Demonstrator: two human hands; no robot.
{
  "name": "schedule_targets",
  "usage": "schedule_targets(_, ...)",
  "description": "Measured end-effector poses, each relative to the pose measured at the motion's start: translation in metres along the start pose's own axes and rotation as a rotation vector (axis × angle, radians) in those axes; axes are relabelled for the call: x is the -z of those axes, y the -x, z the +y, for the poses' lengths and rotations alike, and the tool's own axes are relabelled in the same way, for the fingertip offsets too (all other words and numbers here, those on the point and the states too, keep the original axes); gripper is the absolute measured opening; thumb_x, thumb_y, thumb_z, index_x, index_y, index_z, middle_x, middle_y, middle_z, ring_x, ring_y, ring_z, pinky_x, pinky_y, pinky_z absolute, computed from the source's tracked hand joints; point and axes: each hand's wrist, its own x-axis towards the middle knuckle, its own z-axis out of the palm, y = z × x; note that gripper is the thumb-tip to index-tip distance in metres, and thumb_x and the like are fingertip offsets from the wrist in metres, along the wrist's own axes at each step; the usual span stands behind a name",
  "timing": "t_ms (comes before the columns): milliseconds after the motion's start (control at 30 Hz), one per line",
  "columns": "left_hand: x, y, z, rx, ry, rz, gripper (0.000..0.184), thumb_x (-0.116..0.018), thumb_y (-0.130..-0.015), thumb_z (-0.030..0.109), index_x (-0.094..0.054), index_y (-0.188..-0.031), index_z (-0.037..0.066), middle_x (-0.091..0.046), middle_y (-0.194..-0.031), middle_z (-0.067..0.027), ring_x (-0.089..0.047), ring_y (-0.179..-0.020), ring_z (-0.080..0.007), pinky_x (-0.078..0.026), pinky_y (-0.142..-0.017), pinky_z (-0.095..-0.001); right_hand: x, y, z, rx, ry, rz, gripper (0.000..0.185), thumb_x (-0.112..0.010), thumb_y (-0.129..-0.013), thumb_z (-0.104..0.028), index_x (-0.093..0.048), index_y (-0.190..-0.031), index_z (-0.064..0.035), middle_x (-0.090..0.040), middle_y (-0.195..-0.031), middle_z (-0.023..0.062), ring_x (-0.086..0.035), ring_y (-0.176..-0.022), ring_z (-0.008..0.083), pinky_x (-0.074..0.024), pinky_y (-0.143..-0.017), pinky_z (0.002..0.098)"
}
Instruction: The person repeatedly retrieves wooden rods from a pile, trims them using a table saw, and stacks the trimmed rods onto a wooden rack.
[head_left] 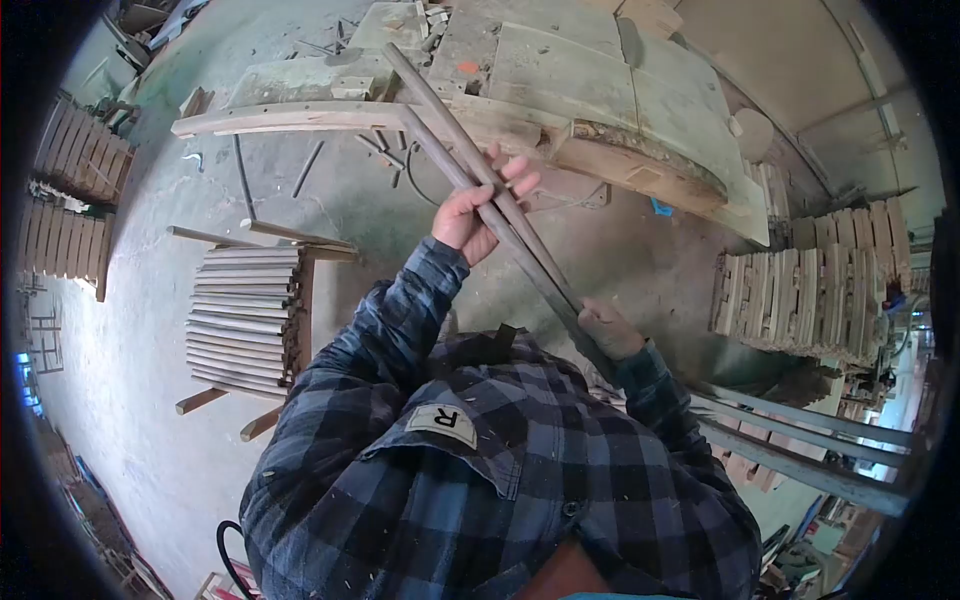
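Two long round wooden rods (430,92) slant across the middle of the head view, close together and crossing slightly. Palm up, my left hand (478,208) bears them around their middle, its thumb laid over the rods and its fingers partly stretched out beyond. Lower down, my right hand (610,328) is closed around the rods near their lower ends, close to my body. The far ends of the rods reach over a wooden beam (290,118).
Left of me, a stack of round rods (243,320) lies on a wooden stand. Loose rods (308,168) lie on the floor ahead. A thick slab (640,168) edges the bench. Stacked wood pieces (800,300) stand at right, near grey metal rails (800,445).
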Motion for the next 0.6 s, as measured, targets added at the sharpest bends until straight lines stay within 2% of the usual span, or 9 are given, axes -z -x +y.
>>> schedule_targets(33,0.002,-0.008,0.004,-0.028,-0.017,0.001,0.062,-0.055,-0.076,0.008,-0.031,-0.133,0.019,-0.036,-0.135,-0.0127,-0.035,-0.124,-0.0329,-0.036,-0.096,-0.0469,0.006,-0.002,0.004,-0.051,-0.108,0.001,0.045,-0.056,-0.083,-0.044,-0.050,-0.098,-0.0020,-0.044,-0.070,-0.0031,-0.042,-0.062,0.0073,-0.0370,-0.055,0.0195)
schedule_targets(133,0.007,-0.027,0.009,-0.108,-0.048,0.035,0.065,-0.055,-0.074,0.008,-0.031,-0.133,0.019,-0.035,-0.136,-0.0128,-0.034,-0.125,-0.0323,-0.034,-0.096,-0.0510,0.030,0.011,-0.004,-0.209,-0.059,-0.023,0.041,-0.052,-0.086,-0.044,-0.053,-0.094,-0.0044,-0.049,-0.067,-0.0030,-0.046,-0.057,0.0072,-0.0377,-0.052,0.0190)
schedule_targets(233,0.008,-0.047,0.001,-0.203,-0.043,0.021,0.065,-0.054,-0.074,0.007,-0.031,-0.133,0.020,-0.036,-0.135,-0.0126,-0.034,-0.125,-0.0316,-0.034,-0.095,-0.0521,0.079,0.017,0.011,-0.151,0.122,-0.104,0.031,-0.056,-0.084,-0.034,-0.055,-0.096,-0.0045,-0.054,-0.071,-0.0005,-0.049,-0.061,0.0071,-0.0392,-0.053,0.0197)
schedule_targets(333,0.008,-0.072,-0.028,-0.268,-0.015,0.005,0.066,-0.053,-0.073,0.005,-0.031,-0.134,0.020,-0.037,-0.135,-0.0115,-0.037,-0.123,-0.0307,-0.034,-0.095,-0.0528,0.125,0.027,0.012,-0.183,0.017,-0.112,0.022,-0.058,-0.080,-0.020,-0.057,-0.096,-0.0046,-0.058,-0.076,0.0014,-0.051,-0.063,0.0076,-0.0405,-0.054,0.0213)
schedule_targets(433,-0.003,-0.101,-0.066,-0.326,-0.040,0.020,0.067,-0.052,-0.073,0.003,-0.029,-0.134,0.019,-0.040,-0.132,-0.0129,-0.040,-0.121,-0.0317,-0.035,-0.095,-0.0528,0.173,0.032,-0.010,-0.165,0.124,-0.172,0.021,-0.058,-0.076,-0.012,-0.057,-0.095,-0.0044,-0.059,-0.077,0.0009,-0.052,-0.064,0.0082,-0.0413,-0.055,0.0224)
schedule_targets(533,-0.012,-0.127,-0.100,-0.365,-0.092,0.070,0.066,-0.051,-0.074,0.004,-0.027,-0.135,0.016,-0.044,-0.128,-0.0150,-0.043,-0.117,-0.0339,-0.036,-0.094,-0.0508,0.219,0.037,-0.022,-0.203,0.338,-0.172,0.022,-0.059,-0.075,-0.015,-0.057,-0.094,-0.0040,-0.060,-0.077,0.0009,-0.054,-0.066,0.0087,-0.0414,-0.057,0.0226)
schedule_targets(600,-0.017,-0.138,-0.114,-0.381,-0.101,0.119,0.062,-0.050,-0.075,0.006,-0.028,-0.133,0.014,-0.045,-0.126,-0.0167,-0.045,-0.115,-0.0362,-0.040,-0.091,-0.0484,0.254,0.036,-0.014,-0.232,0.366,-0.214,0.023,-0.060,-0.075,-0.016,-0.056,-0.094,-0.0035,-0.061,-0.076,0.0015,-0.055,-0.067,0.0091,-0.0414,-0.056,0.0228)
